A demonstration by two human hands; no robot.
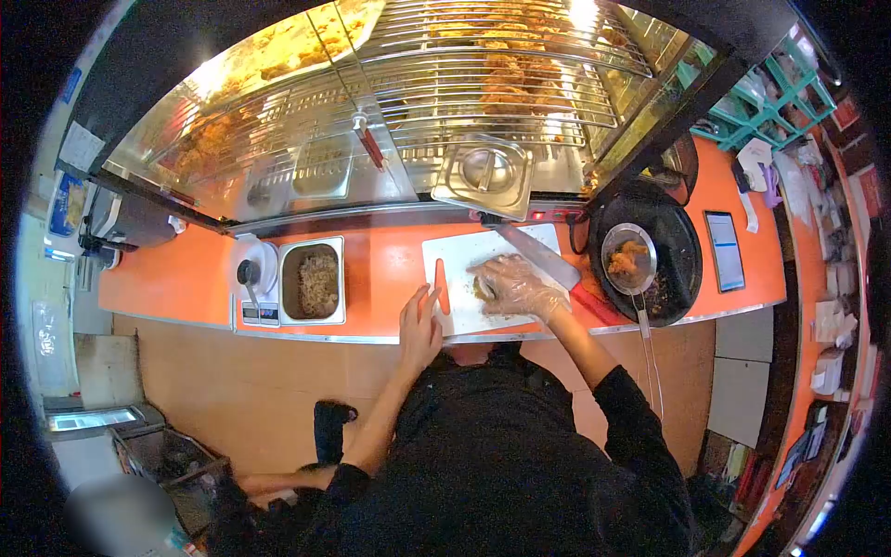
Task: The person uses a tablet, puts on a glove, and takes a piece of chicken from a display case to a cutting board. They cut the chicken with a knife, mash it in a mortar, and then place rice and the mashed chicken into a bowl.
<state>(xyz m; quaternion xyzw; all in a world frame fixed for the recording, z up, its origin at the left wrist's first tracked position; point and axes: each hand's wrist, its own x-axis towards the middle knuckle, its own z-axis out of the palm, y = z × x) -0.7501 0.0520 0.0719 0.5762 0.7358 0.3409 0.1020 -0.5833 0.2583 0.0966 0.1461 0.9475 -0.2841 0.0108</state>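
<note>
Cutting board (455,255) on the counter (186,278) — tray (284,283) to its left, pan (682,251) with strainer (605,255) to its right.

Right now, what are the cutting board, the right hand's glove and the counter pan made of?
Cutting board: white, matte, probably plastic. Glove on the right hand: thin clear plastic film, crinkled and glossy. Pan: grey, dull-shiny rim, looks like stainless steel.

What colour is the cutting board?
The cutting board is white, best seen in the head view.

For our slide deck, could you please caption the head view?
Gloved right hand holds food on a white cutting board, bare left hand at its edge, cleaver alongside.
</note>
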